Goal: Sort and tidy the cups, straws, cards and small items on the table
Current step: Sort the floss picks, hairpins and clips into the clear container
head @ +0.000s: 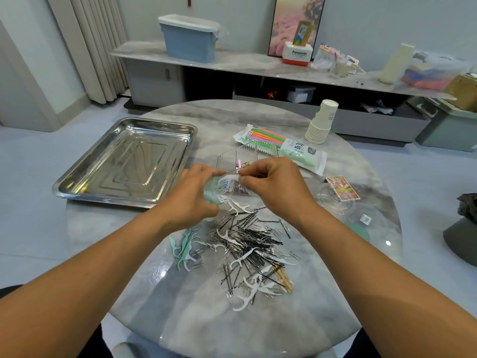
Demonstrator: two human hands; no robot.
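My left hand grips a tilted clear container with a green end, and white floss picks spill out of its mouth. My right hand pinches a thin pick or pin at the container's opening. Below both hands lies a mixed pile of black hairpins, paper clips and white floss picks. A few green floss picks lie at the pile's left. A pack of coloured straws lies behind the hands. A stack of paper cups stands at the back right. A card deck lies to the right.
An empty steel tray sits on the left of the round marble table. A clear box stands behind my hands. A clear lid and a green lid lie on the right. A dark chair stands beyond the right edge.
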